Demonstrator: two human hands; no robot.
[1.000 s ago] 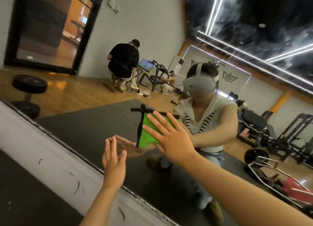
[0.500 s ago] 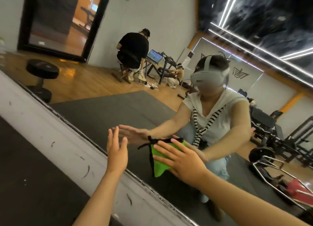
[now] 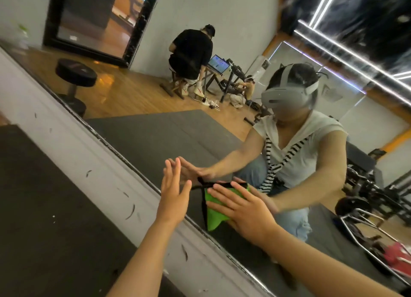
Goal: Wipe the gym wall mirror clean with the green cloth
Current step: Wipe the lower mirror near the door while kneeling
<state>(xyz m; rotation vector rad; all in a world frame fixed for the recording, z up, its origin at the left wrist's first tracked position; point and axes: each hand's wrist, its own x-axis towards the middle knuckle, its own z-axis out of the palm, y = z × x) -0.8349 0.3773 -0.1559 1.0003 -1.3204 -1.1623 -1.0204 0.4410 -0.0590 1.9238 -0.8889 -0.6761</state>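
Observation:
The gym wall mirror [image 3: 155, 136] fills most of the view, its lower edge running diagonally above a white baseboard. The green cloth [image 3: 214, 214], edged in black, lies flat against the glass low down near that edge. My right hand [image 3: 242, 210] presses it to the mirror with straight, spread fingers. My left hand [image 3: 174, 192] is held up flat just left of the cloth, fingers straight, fingertips at the glass, holding nothing. Both hands are doubled in the reflection.
A scuffed white baseboard [image 3: 93, 163] separates the mirror from the dark floor mat [image 3: 44, 207]. Reflected in the glass are a seated person in black at a laptop desk [image 3: 191, 54], a round black stool [image 3: 75, 72] and weight equipment [image 3: 367, 219] at the right.
My right hand has slid the green cloth downward along the glass towards the mirror's lower edge. My left hand stays flat beside it, and the view has shifted a little.

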